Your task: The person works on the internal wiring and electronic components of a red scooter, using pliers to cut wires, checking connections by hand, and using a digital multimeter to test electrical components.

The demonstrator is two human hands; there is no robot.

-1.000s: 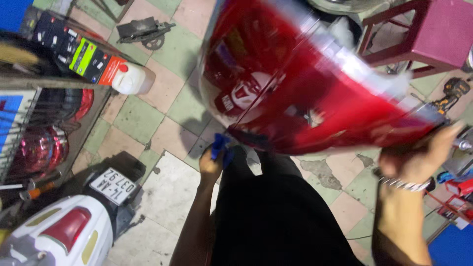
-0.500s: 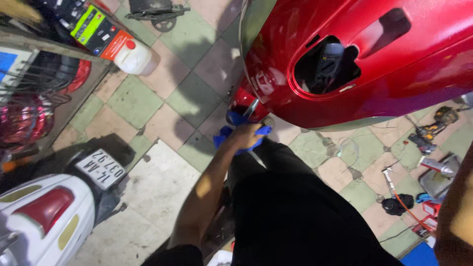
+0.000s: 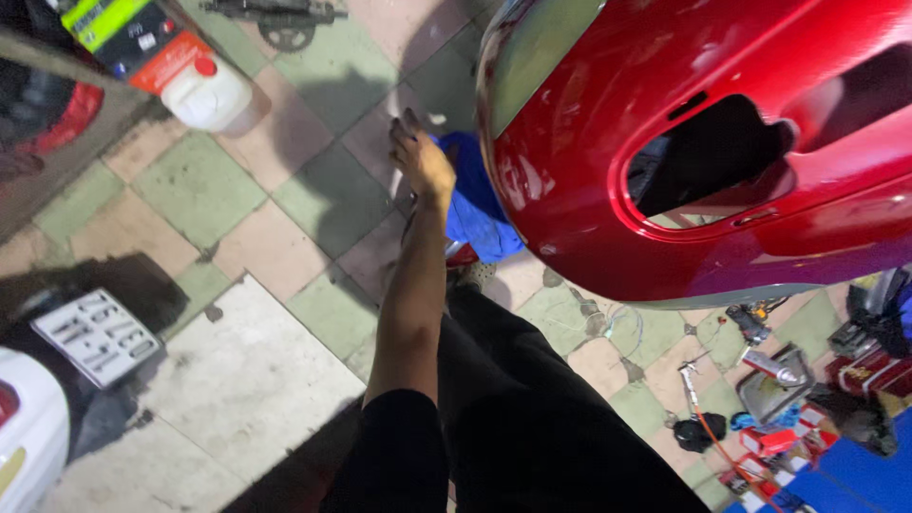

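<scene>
A large glossy red scooter body panel point(image 3: 665, 142) with a dark cut-out opening fills the upper right, raised above the tiled floor. My left hand point(image 3: 423, 161) reaches out at the panel's left edge, fingers pointing away from me, with a blue cloth point(image 3: 480, 214) bunched under the palm and hanging against the panel's lower edge. My left arm runs down to my black sleeve and black trousers at the bottom centre. My right hand is out of the picture.
A white plastic jug with a red cap point(image 3: 204, 90) stands upper left. A white scooter's rear with its number plate point(image 3: 95, 332) sits lower left. Loose tools, cans and small parts point(image 3: 774, 380) litter the floor lower right. A wheeled metal tool point(image 3: 275, 19) lies at the top.
The red panel has swung up and right and now looms closer. My left hand with the blue cloth has moved further out along the panel's left edge. My right hand has left the view.
</scene>
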